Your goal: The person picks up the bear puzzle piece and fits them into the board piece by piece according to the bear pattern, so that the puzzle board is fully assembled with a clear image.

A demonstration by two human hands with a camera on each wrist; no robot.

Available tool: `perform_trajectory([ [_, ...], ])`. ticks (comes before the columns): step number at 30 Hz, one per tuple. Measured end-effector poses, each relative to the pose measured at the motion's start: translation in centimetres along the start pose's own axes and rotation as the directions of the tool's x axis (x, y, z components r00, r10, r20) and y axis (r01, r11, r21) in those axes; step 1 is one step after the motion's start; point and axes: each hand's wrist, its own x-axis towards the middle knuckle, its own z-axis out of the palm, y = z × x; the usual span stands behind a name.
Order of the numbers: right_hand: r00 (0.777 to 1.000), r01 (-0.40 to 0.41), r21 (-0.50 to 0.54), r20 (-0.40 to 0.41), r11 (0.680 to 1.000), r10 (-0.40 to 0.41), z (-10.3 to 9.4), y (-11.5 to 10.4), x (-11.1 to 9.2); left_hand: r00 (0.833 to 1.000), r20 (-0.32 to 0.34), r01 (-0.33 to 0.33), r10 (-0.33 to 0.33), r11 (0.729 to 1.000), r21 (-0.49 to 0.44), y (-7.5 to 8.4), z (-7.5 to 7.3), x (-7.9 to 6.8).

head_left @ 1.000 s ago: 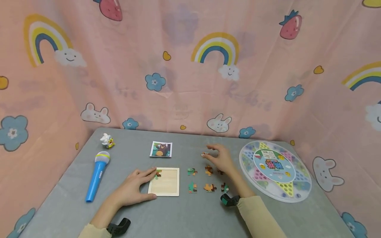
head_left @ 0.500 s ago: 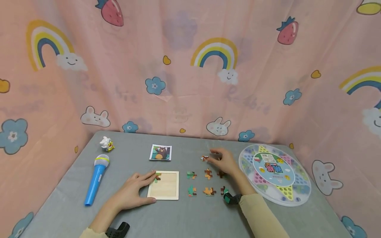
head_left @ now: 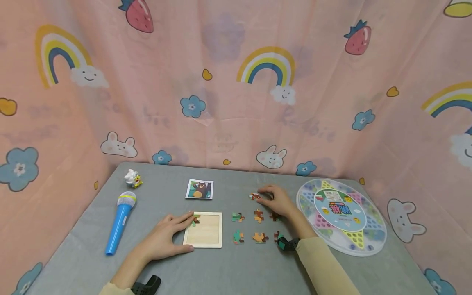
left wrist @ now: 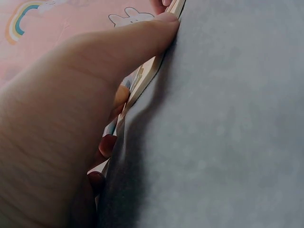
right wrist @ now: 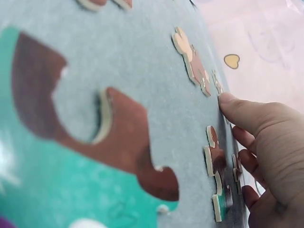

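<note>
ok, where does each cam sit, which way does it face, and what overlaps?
Head: on the person's head, facing forward and down over the table to the curtain; shows left hand, right hand and sleeves.
Left wrist: on that wrist, looking past the thumb along the frame's edge; left thumb and partly hidden fingers show.
Right wrist: on that wrist, looking low across the table at puzzle pieces; right thumb and fingers at the right edge.
Shared: head and left wrist, the frame; head and right wrist, the pieces.
</note>
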Motion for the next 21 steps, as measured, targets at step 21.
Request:
perform_trajectory([
  [21, 0.999, 0.047, -0.109, 0.003, 0.993, -0.047, 0.23, -0.07, -0.38, 1.000, -0.021, -0.022, 0.022, 1.000, 0.006, 0.12, 0.04, -0.07],
])
